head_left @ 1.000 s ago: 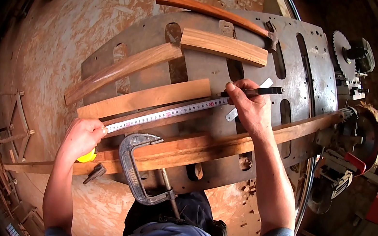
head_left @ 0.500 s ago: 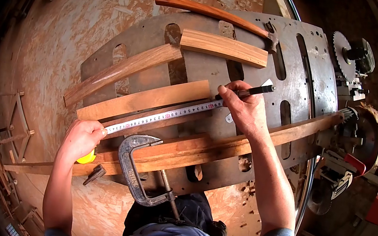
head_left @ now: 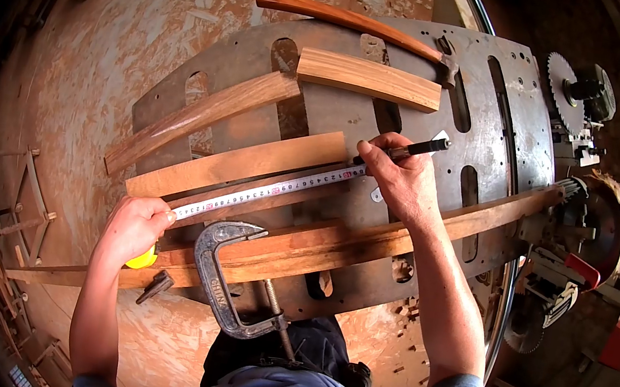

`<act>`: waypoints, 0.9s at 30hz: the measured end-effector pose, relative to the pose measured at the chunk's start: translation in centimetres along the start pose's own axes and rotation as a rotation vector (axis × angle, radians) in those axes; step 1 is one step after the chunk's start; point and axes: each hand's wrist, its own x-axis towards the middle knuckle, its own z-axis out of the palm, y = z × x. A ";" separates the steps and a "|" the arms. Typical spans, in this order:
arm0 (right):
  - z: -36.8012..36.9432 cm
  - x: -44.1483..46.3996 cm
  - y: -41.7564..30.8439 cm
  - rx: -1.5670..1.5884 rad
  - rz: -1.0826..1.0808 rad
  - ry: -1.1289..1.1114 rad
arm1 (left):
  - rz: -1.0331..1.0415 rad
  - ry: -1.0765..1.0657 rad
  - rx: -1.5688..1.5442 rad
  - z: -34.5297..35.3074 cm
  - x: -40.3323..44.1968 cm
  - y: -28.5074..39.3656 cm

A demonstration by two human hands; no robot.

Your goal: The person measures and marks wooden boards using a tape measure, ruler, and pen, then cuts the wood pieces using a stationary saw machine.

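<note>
1. Moved slightly leftward from a second ago with the right hand (head_left: 402, 179), nearer the C-clamp (head_left: 213, 279), leaving less tape measure (head_left: 270, 190) stretched between both hands, just beyond the clamp.
2. Right of the clamp and farther off: curled around a black pen (head_left: 421, 149); impossible to tell whether gripping tape too.
3. Left of the clamp: pinching tape narrowly with the left hand (head_left: 135, 225), over a yellow case (head_left: 143, 257).
4. Beyond the clamp: a curved board (head_left: 238, 163), then a hammer (head_left: 352, 21).

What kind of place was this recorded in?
Probably a woodworking shop, judging by the shaped wooden pieces, the C-clamp and the toothed circular blade in view.
</note>
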 end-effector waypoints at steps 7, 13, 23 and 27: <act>0.0 0.0 0.1 0.015 0.000 -0.004 | -0.001 -0.008 -0.022 -0.2 -0.2 0.4; 0.0 0.0 0.2 0.052 -0.004 -0.004 | -0.003 -0.016 -0.010 -0.2 -0.1 0.3; 0.0 0.1 0.5 0.024 -0.010 -0.019 | -0.003 -0.014 -0.015 -0.1 0.0 0.1; 0.1 0.1 0.8 -0.002 0.002 -0.062 | -0.011 -0.019 -0.023 -0.1 0.0 0.2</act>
